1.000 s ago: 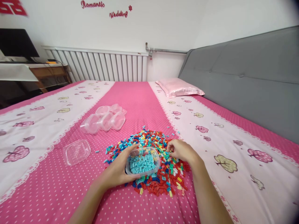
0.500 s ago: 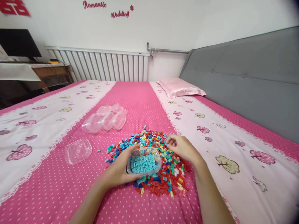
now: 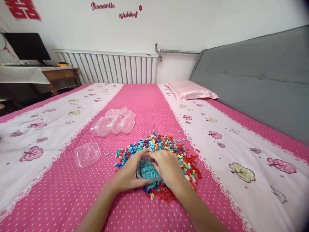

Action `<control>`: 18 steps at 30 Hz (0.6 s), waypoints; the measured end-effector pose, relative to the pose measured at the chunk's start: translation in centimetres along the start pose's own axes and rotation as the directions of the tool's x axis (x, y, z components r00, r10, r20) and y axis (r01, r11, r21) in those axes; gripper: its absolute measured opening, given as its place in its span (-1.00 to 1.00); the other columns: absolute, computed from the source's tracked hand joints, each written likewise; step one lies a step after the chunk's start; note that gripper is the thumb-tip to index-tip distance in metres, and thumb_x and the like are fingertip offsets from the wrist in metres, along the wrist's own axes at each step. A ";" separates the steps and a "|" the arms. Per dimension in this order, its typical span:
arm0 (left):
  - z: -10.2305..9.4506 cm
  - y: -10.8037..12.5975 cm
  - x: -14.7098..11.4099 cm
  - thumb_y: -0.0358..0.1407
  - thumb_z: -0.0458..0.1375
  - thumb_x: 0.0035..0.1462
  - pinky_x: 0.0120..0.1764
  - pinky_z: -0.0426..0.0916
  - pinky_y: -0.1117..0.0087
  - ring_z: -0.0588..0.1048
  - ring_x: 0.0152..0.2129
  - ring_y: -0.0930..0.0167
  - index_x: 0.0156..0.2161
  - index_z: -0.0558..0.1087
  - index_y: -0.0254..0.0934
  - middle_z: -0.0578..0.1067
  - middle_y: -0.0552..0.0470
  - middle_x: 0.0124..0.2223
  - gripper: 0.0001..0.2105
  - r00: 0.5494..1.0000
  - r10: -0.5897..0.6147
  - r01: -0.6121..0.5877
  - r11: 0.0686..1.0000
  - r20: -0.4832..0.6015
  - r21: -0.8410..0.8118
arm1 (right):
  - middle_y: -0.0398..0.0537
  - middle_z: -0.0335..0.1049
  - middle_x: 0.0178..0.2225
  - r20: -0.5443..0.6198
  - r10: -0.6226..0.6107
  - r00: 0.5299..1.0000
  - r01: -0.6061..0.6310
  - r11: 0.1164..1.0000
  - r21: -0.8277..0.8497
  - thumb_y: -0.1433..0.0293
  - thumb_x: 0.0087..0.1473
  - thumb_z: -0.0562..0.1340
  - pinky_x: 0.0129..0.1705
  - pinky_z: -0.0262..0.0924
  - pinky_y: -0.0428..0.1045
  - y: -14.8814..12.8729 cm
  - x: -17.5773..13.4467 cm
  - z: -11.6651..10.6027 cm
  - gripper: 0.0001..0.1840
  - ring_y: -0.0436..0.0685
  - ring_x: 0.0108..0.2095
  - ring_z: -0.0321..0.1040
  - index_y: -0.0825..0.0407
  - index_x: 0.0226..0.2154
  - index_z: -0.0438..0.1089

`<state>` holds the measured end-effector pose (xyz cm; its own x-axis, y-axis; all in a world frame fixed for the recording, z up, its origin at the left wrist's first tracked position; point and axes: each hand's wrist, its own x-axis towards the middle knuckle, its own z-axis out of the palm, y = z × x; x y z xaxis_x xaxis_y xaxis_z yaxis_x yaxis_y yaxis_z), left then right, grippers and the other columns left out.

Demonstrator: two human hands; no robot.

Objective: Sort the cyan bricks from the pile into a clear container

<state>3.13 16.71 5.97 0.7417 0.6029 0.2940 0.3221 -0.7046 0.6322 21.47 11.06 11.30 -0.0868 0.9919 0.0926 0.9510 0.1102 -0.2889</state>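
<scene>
My left hand [image 3: 129, 172] is wrapped round the left side of a clear plastic container [image 3: 139, 176]. Inside lie many small light-blue building bricks [image 3: 147, 169]. Over the container's right part hangs my right hand [image 3: 166, 166], its fingers bent down toward the opening; the fingertips are partly hidden, and I cannot make out whether a brick is between them. Around and under the container spreads a pile of loose bricks [image 3: 166, 193] in red, blue, yellow, green and white.
A clear lid [image 3: 88, 154] lies on the pink dotted bed sheet [image 3: 135, 212], left of the pile. Behind it are several clear containers [image 3: 114, 121] in a cluster. A pink pillow [image 3: 190, 90] rests by the grey headboard [image 3: 256, 71].
My right hand has moved left from the right side of the brick pile to above the container. My left hand still holds the container. The whole view has shifted slightly.
</scene>
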 end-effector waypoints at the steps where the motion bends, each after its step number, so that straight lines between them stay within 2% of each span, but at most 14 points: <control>1: 0.0 0.0 0.0 -0.09 0.39 0.03 0.20 0.29 0.01 0.35 0.20 0.06 0.36 -0.03 -0.07 0.27 -0.19 0.32 -0.10 1.000 0.003 -0.003 1.000 -0.001 0.000 | -0.06 0.60 -0.24 0.025 0.009 1.000 -0.008 0.999 -0.035 0.45 0.18 0.25 -0.20 0.21 -0.04 0.0 0.1 -0.1 -0.83 0.17 -0.17 0.52 -0.09 -0.23 0.55; 6: 0.1 -0.1 0.1 -0.07 0.38 0.04 0.20 0.29 0.03 0.33 0.22 0.06 0.35 -0.02 -0.08 0.26 -0.19 0.32 -0.11 1.000 0.028 -0.028 1.000 -0.011 0.012 | -0.05 0.61 -0.26 0.068 -0.050 0.996 0.055 0.996 -0.065 0.41 0.25 0.17 -0.22 0.22 -0.04 0.0 0.5 0.1 -0.77 0.16 -0.21 0.53 -0.08 -0.27 0.57; 9: 0.0 -0.1 0.1 -0.06 0.38 0.04 0.20 0.29 0.03 0.32 0.23 0.07 0.35 -0.02 -0.07 0.26 -0.19 0.33 -0.11 0.999 0.029 -0.029 0.999 -0.013 0.025 | -0.05 0.61 -0.25 0.041 -0.089 0.995 0.090 0.996 -0.025 0.40 0.26 0.17 -0.21 0.21 -0.07 0.1 0.5 0.4 -0.77 0.13 -0.21 0.52 -0.09 -0.25 0.58; 13: -0.1 0.1 0.0 -0.06 0.38 0.04 0.21 0.29 0.03 0.33 0.22 0.06 0.35 0.00 -0.08 0.27 -0.19 0.33 -0.11 1.000 0.005 -0.005 1.000 -0.018 0.026 | -0.06 0.60 -0.25 -0.018 -0.076 0.997 0.077 0.996 0.042 0.39 0.27 0.17 -0.21 0.19 -0.08 0.4 0.2 0.3 -0.76 0.11 -0.20 0.51 -0.11 -0.23 0.58; 18: -0.1 0.2 0.1 -0.06 0.37 0.06 0.21 0.30 0.05 0.32 0.23 0.08 0.35 -0.03 -0.07 0.25 -0.19 0.33 -0.12 1.000 0.024 -0.024 1.000 -0.002 0.015 | -0.09 0.59 -0.26 -0.021 -0.140 0.990 0.142 0.986 0.087 0.40 0.24 0.19 -0.22 0.18 -0.07 0.5 0.0 0.9 -0.78 0.11 -0.23 0.50 -0.12 -0.27 0.58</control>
<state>3.21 16.71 6.23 0.7480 0.5864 0.3109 0.3126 -0.7244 0.6144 21.65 11.17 10.30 -0.2128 0.9651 0.1527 0.8998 0.2545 -0.3545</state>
